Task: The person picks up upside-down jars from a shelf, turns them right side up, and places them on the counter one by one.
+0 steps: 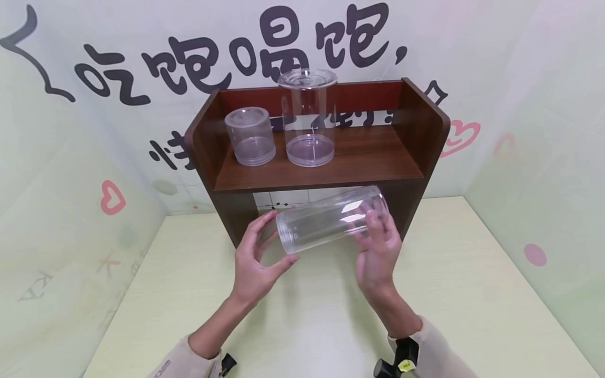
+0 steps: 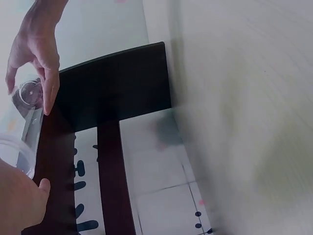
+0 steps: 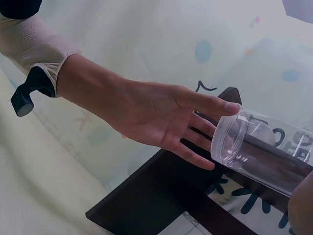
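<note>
A clear cylindrical jar (image 1: 326, 220) is held lengthwise above the table, its threaded mouth to the left and its base raised at the right. My right hand (image 1: 380, 247) grips the base end, and some of its fingers show through the clear wall. At the mouth, my left hand (image 1: 255, 262) has thumb and fingers spread wide, with fingertips right at the rim and a gap before the palm. In the right wrist view the left hand's fingers (image 3: 195, 159) look fairly straight beside the rim. The left wrist view shows the right hand (image 2: 41, 54) around the base.
Behind the hands stands a dark brown wooden shelf (image 1: 368, 163) on the pale table (image 1: 312, 325). On its board are a short clear jar (image 1: 250, 136) and a taller, wider clear jar (image 1: 309, 121), both upside down. Printed wall sheets (image 1: 534, 157) surround the table.
</note>
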Demonstrator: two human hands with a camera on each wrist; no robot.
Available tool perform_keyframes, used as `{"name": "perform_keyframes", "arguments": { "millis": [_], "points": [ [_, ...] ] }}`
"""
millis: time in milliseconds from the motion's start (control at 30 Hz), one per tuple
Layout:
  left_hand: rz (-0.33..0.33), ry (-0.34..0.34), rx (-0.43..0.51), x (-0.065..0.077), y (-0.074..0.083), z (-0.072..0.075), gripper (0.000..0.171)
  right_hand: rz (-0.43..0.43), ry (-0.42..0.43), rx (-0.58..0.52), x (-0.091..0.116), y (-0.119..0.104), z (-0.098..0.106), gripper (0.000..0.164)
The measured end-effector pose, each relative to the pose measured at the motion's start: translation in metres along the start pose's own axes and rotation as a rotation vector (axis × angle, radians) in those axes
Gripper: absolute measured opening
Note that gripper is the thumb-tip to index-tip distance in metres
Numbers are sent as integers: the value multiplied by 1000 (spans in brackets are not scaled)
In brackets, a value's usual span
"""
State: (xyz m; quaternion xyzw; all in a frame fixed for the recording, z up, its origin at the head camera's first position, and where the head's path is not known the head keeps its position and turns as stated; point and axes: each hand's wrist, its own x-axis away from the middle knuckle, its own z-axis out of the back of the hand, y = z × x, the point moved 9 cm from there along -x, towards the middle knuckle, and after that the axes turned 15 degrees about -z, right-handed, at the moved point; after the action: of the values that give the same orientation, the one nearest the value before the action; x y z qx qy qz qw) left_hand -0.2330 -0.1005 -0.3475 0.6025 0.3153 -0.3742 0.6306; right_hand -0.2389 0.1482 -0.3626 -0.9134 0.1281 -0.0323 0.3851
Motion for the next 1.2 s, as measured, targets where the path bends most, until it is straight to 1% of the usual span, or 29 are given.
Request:
{"name": "perform_keyframes", "arguments": {
  "millis": [67, 200, 300, 367, 500, 600, 700, 833, 933, 1033, 1133, 1200],
  "points": [
    [15, 5, -3, 1, -3, -2, 92, -35, 11, -6, 0, 6, 2, 42],
    [33, 20, 18, 3, -6, -4, 92, -91, 15, -27, 2, 16, 4, 32],
    [34, 31, 46, 4, -7, -4, 91, -132, 10, -31, 2, 23, 5, 16],
    [30, 40, 71, 4, -8, -4, 90, -163, 5, -31, 2, 28, 7, 11],
    [21, 57, 116, 4, -8, -2, 88, -231, -10, -29, 1, 36, 11, 14],
    [12, 62, 128, 2, -7, 0, 88, -278, -29, -19, 0, 41, 13, 17],
    [10, 59, 130, 1, -6, 3, 89, -324, -52, 24, 0, 46, 15, 18],
    [32, 53, 117, 0, -5, 6, 90, -380, -96, 88, 0, 54, 17, 18],
    [58, 44, 99, -1, -5, 10, 89, -396, -127, 127, 0, 57, 18, 19],
    [68, 23, 62, -3, -5, 13, 89, -391, -146, 180, -2, 57, 20, 19],
    [71, -8, 10, -5, -5, 16, 89, -376, -149, 284, -3, 57, 22, 22],
    [76, -34, -30, -6, -5, 18, 89, -347, -141, 412, -4, 56, 24, 31]
  ]
}}
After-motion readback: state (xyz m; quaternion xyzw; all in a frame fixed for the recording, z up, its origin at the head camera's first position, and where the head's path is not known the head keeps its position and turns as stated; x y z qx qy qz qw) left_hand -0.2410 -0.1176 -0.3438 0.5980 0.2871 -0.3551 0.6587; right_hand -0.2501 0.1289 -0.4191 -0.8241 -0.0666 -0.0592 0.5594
